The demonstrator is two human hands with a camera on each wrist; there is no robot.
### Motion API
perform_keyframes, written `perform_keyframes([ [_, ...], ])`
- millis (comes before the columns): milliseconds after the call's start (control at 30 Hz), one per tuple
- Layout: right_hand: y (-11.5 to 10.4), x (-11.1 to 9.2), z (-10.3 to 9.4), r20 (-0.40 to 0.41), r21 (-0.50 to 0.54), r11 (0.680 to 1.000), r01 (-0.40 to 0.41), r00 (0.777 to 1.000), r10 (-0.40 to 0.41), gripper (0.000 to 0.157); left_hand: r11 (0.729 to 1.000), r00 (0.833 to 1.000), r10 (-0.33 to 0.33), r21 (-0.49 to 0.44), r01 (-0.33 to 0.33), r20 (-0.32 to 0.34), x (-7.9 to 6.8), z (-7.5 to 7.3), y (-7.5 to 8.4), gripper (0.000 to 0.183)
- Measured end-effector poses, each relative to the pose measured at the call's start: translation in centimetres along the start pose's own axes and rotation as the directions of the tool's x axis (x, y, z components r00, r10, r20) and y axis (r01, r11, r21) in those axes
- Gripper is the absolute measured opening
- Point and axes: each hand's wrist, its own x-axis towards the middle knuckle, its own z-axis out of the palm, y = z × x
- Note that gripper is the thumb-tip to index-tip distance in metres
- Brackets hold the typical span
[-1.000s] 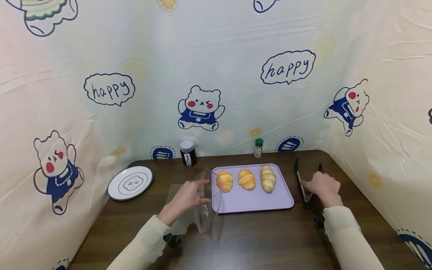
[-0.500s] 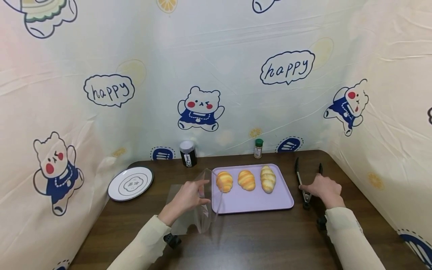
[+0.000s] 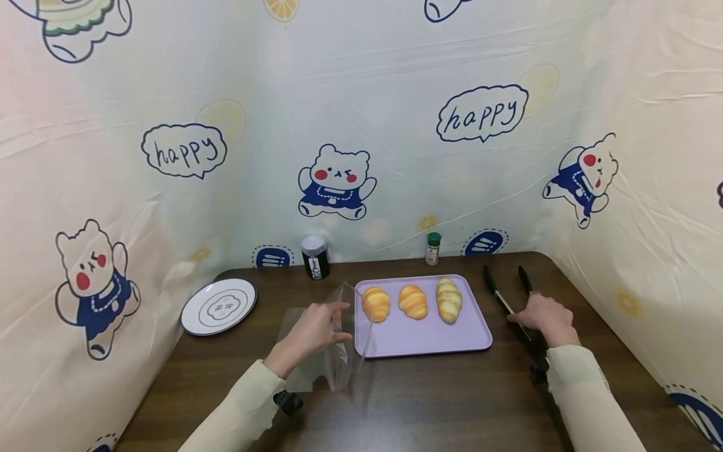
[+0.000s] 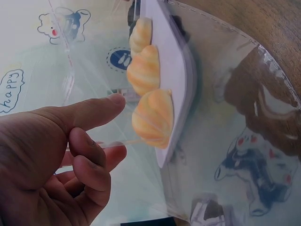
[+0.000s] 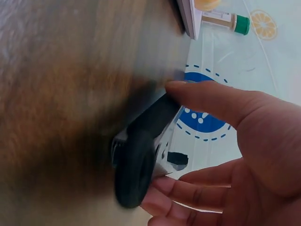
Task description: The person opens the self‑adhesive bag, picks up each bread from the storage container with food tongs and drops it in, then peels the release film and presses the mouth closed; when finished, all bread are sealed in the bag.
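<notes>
A dark brown wooden counter [image 3: 418,402] fills the lower part of the view, enclosed at the back and both sides by a pale sheet [image 3: 395,188] printed with bears and the word "happy". The left hand [image 3: 316,323] is at a clear plastic bag [image 3: 339,361], forefinger and thumb spread apart; I cannot tell whether its curled fingers pinch the film. The right hand [image 3: 545,317] holds the tongs [image 5: 141,141] between thumb and fingers, their two arms apart, black tips toward the sheet. Between the hands sits a lilac tray [image 3: 423,339] with three bread rolls [image 3: 413,301] in a row. The bag's mouth overlaps the tray's left edge in view. A narrow gap separates the tongs from the tray's right edge; the counter's right edge runs near the right hand. Brown wood stretches in front of the tray, between the forearms.
</notes>
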Motion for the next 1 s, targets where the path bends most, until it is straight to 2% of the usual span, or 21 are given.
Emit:
perform_keyframes([
  [167, 0.6, 0.0, -0.1, 0.012, 0.027, 0.999, 0.023, 1.0, -0.023, 0.076, 1.0, 1.0, -0.004, 0.003, 0.004, -0.001, 0.0, 0.0, 0.0, 0.066],
  [300, 0.8, -0.1, -0.1, 0.005, 0.073, 0.997, 0.028, 1.0, -0.028, 0.07, 1.0, 1.0, -0.009, 0.002, 0.009, 0.005, 0.0, 0.1, -0.1, 0.066],
  [400, 0.8, -0.3, 0.0, -0.02, 0.095, 0.995, 0.026, 0.999, -0.024, 0.071, 1.0, 1.0, -0.006, 0.005, 0.006, 0.008, 0.1, 0.2, -0.1, 0.065],
  [633, 1.1, -0.1, 0.3, -0.077, 0.092, 0.996, 0.012, 0.997, -0.005, 0.088, 1.0, 0.999, -0.02, -0.006, 0.02, 0.025, 0.1, -0.1, 0.1, 0.066],
  [733, 1.3, 0.0, 0.4, -0.091, 0.102, 0.995, 0.008, 0.996, 0.002, 0.088, 0.999, 0.999, -0.033, -0.02, 0.033, 0.03, 0.1, -0.2, 0.2, 0.066],
  [1000, 1.5, -0.3, 0.1, -0.151, 0.148, 0.985, 0.09, 0.986, -0.067, 0.094, 1.0, 0.999, -0.029, -0.005, 0.029, 0.026, 0.2, -0.1, 0.1, 0.067],
])
